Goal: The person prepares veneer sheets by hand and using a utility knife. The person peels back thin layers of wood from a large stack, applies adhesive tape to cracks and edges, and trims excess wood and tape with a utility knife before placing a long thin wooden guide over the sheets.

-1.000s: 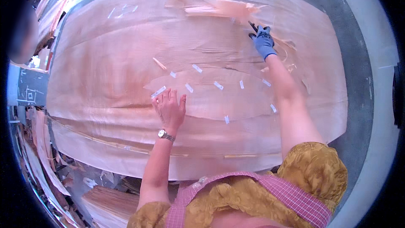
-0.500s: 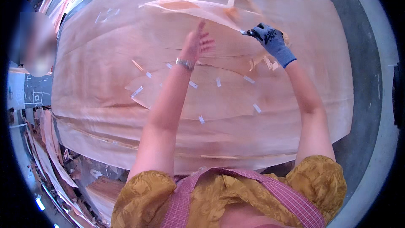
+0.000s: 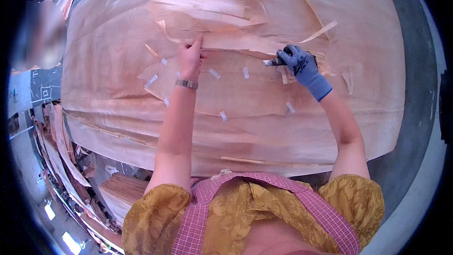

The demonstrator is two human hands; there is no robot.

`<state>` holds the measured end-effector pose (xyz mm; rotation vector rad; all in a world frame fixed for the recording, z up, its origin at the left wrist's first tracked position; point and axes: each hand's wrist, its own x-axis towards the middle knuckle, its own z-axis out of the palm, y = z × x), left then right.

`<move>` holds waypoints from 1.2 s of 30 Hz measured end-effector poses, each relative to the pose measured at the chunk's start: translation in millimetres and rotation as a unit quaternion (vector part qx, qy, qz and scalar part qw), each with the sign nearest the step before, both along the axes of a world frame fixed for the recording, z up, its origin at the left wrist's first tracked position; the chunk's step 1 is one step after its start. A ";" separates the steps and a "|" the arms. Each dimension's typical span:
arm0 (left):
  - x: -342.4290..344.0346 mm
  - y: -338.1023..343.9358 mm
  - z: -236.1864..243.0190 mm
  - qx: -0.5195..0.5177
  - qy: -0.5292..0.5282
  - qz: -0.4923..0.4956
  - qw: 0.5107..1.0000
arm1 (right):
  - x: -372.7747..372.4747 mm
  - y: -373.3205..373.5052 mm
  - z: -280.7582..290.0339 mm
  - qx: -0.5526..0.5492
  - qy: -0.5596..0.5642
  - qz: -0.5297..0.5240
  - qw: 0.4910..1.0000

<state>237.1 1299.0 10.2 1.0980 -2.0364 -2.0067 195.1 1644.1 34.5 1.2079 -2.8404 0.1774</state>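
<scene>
A wide sheet of pale wood veneer (image 3: pixel 108 75) lies spread before me, with several short white tape pieces (image 3: pixel 214 73) stuck around a patch in its middle. My left hand (image 3: pixel 190 60), bare and wearing a metal-band watch, pinches the near edge of a veneer strip (image 3: pixel 236 41). At that strip's right end, my right hand (image 3: pixel 299 65), in a blue-grey glove with dark fingertips, is closed round a small knife (image 3: pixel 270 62). The knife's pale blade points left, low over the sheet. A torn veneer piece (image 3: pixel 207 7) lies beyond both hands.
Thin curled veneer ribbons (image 3: pixel 322 31) lie at the far right, and a small offcut (image 3: pixel 348 81) rests right of my glove. Stacked veneer (image 3: pixel 120 191) and long scraps stand at the lower left. A grey border (image 3: pixel 417 80) runs along the right side. A blurred area is at the far left.
My left hand has moved left and closed on the strip. My right hand has come slightly nearer with the knife. The raised veneer now lies flatter, further off, with a ribbon curling right.
</scene>
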 end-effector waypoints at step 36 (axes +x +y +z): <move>26.5 56.5 -1.9 -0.528 0.027 -0.082 0.845 | -30.5 -89.5 -0.1 0.068 -0.119 0.174 0.975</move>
